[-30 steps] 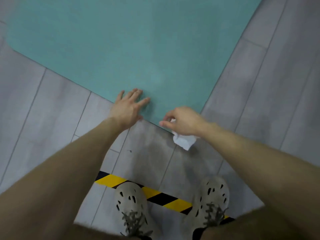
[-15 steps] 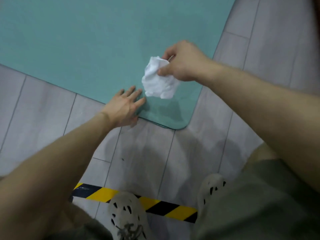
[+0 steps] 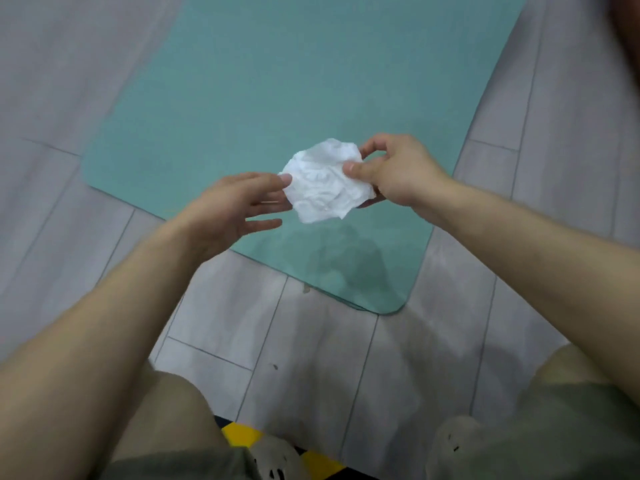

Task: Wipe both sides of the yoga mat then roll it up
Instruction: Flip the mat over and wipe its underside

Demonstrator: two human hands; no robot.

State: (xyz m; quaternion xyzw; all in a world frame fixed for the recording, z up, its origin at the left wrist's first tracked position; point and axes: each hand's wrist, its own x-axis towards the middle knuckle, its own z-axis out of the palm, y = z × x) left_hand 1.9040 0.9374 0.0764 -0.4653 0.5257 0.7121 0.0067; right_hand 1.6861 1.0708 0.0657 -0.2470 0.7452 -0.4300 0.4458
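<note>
A teal yoga mat point(image 3: 294, 81) lies flat on the grey floor, its near short edge and rounded near right corner in front of me. A crumpled white tissue point(image 3: 325, 180) hangs in the air above the mat's near end. My right hand point(image 3: 394, 171) pinches its right edge between thumb and fingers. My left hand point(image 3: 235, 206) is raised with fingers spread, its fingertips touching the tissue's left edge without closing on it.
Grey floor planks point(image 3: 311, 358) surround the mat. A yellow and black striped tape point(image 3: 242, 434) crosses the floor near my light shoes point(image 3: 277, 462). My knees in olive shorts point(image 3: 571, 427) fill the bottom corners.
My left hand has lifted off the mat's edge and come up to the tissue. My right hand has brought the tissue toward the middle. The view has shifted so the mat's near end shows.
</note>
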